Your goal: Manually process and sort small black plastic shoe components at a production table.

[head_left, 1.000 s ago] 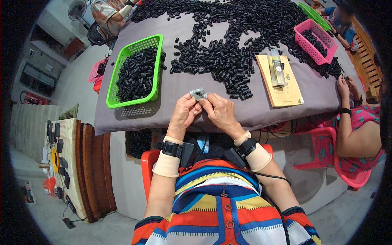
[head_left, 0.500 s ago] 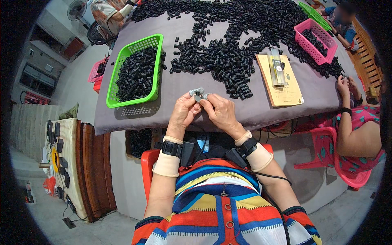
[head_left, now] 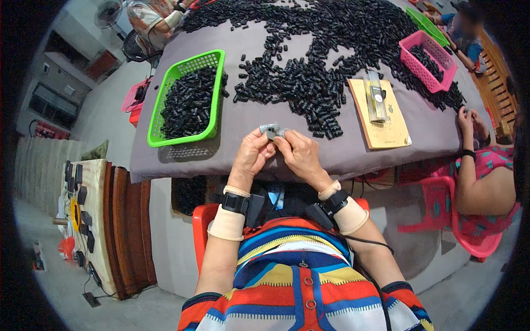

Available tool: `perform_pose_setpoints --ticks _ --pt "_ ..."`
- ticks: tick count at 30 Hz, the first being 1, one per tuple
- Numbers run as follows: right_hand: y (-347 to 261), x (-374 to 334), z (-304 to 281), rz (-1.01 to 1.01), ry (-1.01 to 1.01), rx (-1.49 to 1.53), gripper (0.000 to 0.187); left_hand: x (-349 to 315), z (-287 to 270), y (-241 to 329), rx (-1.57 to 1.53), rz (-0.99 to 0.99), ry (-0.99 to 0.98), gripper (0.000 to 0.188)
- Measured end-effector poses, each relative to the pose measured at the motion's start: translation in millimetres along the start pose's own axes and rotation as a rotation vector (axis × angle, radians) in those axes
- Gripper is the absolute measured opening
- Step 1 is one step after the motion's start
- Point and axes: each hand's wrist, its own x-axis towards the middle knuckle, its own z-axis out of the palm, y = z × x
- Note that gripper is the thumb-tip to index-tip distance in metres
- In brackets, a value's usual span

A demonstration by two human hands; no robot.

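Head view: left hand [head_left: 252,153] and right hand [head_left: 303,154] pinch one small dark grey part [head_left: 271,134] above the near edge of the cloth-covered surface [head_left: 345,153].
Grip narrow on both sides, tips nearly meeting; part sits between them, touched from left and right, neither hand clearly nearer. Mostly covered by fingers, long axis can't be told. Some fingertips [head_left: 266,127] wrapped grey. Loose pile of black cylindrical pieces [head_left: 320,99]: nearest end beyond and right of part, right hand nearer. Green perforated basket [head_left: 182,140], filled with similar black pieces, lies left, left hand nearer.
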Motion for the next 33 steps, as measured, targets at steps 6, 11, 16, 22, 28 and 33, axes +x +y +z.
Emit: perform_pose_setpoints --ticks 6,11,16,22,28,33 --pt "-0.3 -1.4 -3.3 0.094 0.023 0.181 0.025 -2.3 1.8 -3.6 0.005 0.006 0.017 0.012" --pt "14.7 -4.8 -4.3 0.181 -0.004 0.238 0.029 -16.9 18.0 35.5 0.305 0.130 0.100 0.015" --pt "8.2 -1.8 -4.3 0.171 -0.012 0.233 0.031 -17.3 1.9 127.6 0.658 0.499 0.479 0.019" --pt "11.3 0.5 -5.6 0.211 -0.002 0.254 0.031 -2.6 15.9 112.3 0.926 0.539 0.495 0.019" --pt "7.6 0.3 -5.5 0.227 0.036 0.360 0.031 45.7 14.6 54.2 1.220 0.399 0.266 0.018" --pt "9.5 0.2 -6.7 0.225 0.028 0.345 0.028 76.9 18.3 39.0 1.542 0.486 0.170 0.023"
